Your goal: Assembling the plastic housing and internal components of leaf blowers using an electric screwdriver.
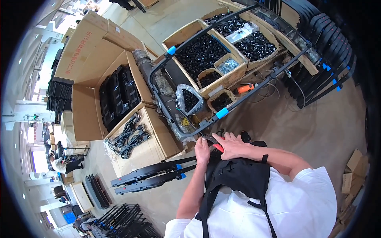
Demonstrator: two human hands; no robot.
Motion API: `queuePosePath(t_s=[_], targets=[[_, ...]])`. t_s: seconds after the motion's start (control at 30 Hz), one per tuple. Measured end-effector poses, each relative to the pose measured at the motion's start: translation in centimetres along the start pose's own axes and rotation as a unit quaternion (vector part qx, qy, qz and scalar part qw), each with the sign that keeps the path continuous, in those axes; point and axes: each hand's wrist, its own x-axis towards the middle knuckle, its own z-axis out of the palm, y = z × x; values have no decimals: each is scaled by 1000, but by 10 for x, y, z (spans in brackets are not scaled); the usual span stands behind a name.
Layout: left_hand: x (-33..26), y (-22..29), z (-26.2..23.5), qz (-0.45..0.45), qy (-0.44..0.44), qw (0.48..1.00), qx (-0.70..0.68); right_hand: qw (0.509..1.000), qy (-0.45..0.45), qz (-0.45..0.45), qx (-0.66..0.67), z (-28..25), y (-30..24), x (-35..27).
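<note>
A black tubular frame (238, 101) with blue bands lies slanted across the bench in front of me. Close to its near corner, my left hand (202, 150) has its thumb and fingers pinched together. What is between them is too small to make out. My right hand (235, 146) is wrapped round red-handled pliers (218, 147), whose jaws point toward the left fingertips and are partly hidden. Beyond the hands stand a clear plastic bag of small black parts (189, 100) and a small carton of dark screws or similar pieces (221, 101).
An orange power tool (245, 89) lies beside the frame. Bins of black caps (202, 51) stand behind. On the left are an open carton (85, 105) of black mouldings and bundled cables (130, 137). Black bars (147, 171) jut out below; curved black frames (327, 39) stack at right.
</note>
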Motion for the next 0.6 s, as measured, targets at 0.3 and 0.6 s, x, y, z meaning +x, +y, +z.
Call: queuePosePath(t_s=[0.3,0.6], targets=[[24,112,-70,21,-58,973,222,988,151,4,6,41,-16,-8],[100,99,-60,187,-51,832,519,958,279,50,-51,65,-66,4]])
